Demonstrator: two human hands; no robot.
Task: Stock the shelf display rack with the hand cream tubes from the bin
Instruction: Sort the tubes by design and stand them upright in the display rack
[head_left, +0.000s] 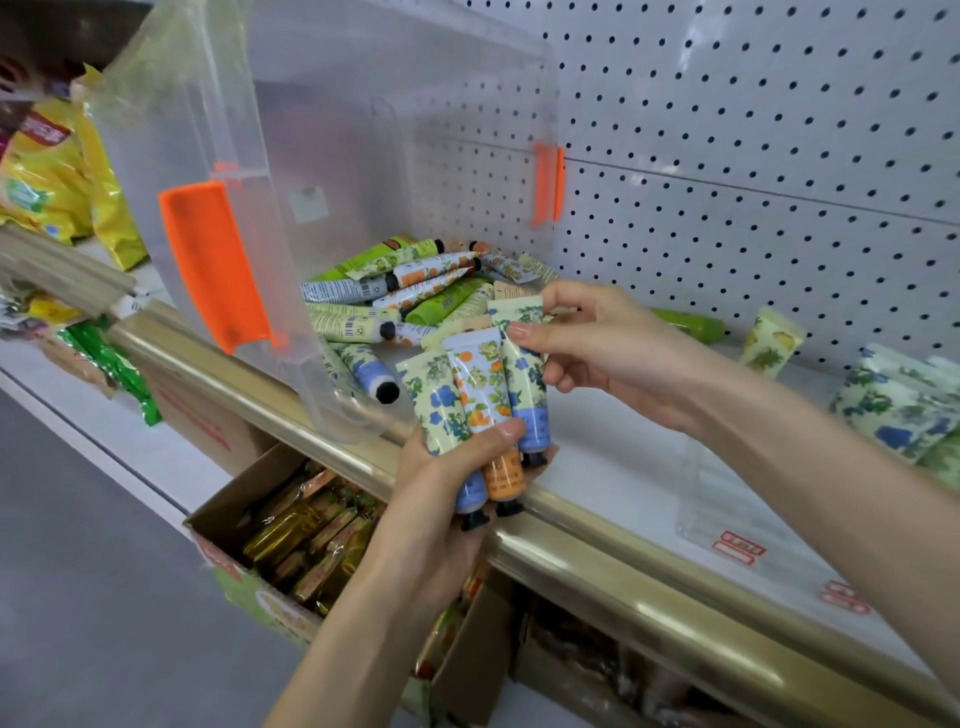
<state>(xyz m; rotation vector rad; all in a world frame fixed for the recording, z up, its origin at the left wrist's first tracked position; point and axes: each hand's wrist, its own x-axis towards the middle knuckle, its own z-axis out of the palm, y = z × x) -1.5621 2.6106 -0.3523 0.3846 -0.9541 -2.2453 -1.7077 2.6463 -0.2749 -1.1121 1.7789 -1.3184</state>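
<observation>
A clear plastic bin (332, 119) with orange latches lies tipped on its side on the white shelf (613, 467). Several hand cream tubes (405, 291) spill out of its mouth in a pile. My left hand (441, 483) grips three floral tubes (478, 395) upright, caps down, just in front of the shelf's gold edge. My right hand (597, 343) pinches the top of the rightmost of these tubes, a blue-flowered one (522, 364). More tubes (893, 405) stand at the right on the shelf.
A white pegboard (753, 156) backs the shelf. A gold rail (623, 566) runs along its front edge. A green tube (691, 325) and a pale tube (771, 343) lie near the pegboard. Open cardboard boxes of packets (301, 535) sit below. Yellow bags (52, 171) lie at far left.
</observation>
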